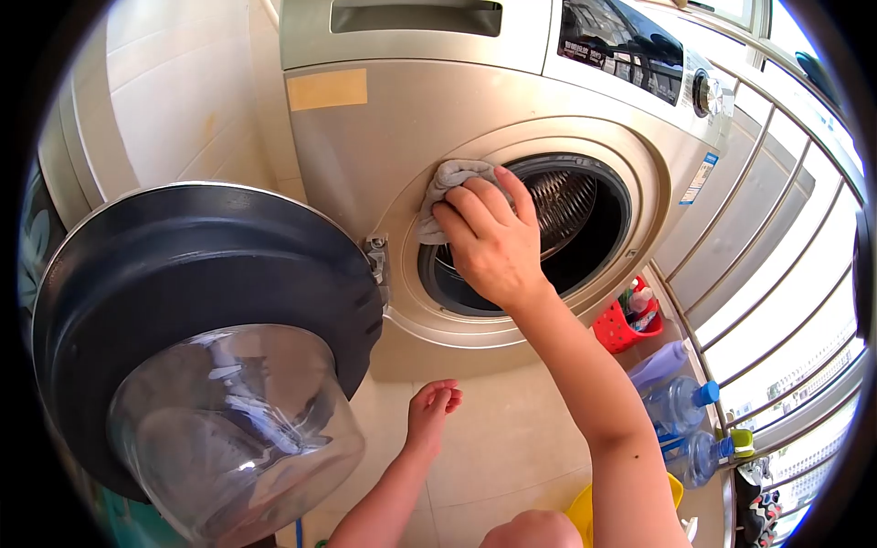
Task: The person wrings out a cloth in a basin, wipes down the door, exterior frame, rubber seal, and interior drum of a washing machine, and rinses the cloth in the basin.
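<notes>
My right hand point(493, 239) grips a folded grey cloth point(445, 190) and presses it against the upper left rim of the washing machine's round opening. Behind the fingers, the metal drum point(565, 205) shows inside a dark rubber seal point(614, 251). Below the opening, my left hand point(433, 408) hangs over the floor with its fingers curled in; nothing shows in it. The washing machine point(402, 128) is beige-gold. Its door point(210, 247) stands swung out to the left on a metal hinge point(376, 258), with the clear glass bowl point(247, 429) facing me.
Beside the machine's lower right are a red basket point(614, 331) with small items and large plastic bottles point(678, 406). A metal railing point(776, 301) runs along the right. Something yellow point(581, 511) sits low near my knee. A tiled wall point(183, 82) is at left.
</notes>
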`<state>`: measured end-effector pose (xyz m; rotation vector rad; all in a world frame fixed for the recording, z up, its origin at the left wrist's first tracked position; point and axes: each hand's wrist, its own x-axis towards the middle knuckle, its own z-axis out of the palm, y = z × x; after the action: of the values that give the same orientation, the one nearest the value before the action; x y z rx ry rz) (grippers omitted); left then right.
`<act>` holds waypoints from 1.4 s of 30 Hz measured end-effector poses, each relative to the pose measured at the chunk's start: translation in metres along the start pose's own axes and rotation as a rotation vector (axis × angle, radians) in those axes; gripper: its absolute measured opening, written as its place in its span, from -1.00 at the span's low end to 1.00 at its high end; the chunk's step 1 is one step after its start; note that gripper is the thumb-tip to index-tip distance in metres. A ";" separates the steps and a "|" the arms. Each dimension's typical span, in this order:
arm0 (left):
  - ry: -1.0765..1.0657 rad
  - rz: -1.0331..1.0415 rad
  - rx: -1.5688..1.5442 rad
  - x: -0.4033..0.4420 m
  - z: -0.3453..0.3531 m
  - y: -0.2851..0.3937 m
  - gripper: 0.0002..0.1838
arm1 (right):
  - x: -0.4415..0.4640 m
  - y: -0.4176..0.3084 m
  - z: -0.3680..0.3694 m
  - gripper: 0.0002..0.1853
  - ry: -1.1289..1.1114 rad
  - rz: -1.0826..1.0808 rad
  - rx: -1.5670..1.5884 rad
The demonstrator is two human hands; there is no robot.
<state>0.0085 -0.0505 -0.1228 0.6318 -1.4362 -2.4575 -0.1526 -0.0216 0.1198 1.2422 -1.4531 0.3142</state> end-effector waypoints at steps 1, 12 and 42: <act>0.009 -0.010 0.002 0.000 -0.003 0.000 -0.78 | -0.002 -0.006 0.004 -0.79 -0.027 -0.029 0.002; 0.036 -0.018 0.005 0.000 -0.018 0.006 -0.79 | -0.091 -0.058 0.037 -0.77 -0.414 -0.441 0.057; 0.107 0.499 -0.270 -0.005 0.000 0.075 -0.55 | -0.089 -0.113 -0.029 -0.60 -0.386 0.746 0.912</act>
<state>0.0114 -0.0852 -0.0567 0.2956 -1.0392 -2.1284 -0.0632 -0.0005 0.0051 1.4392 -2.1976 1.4246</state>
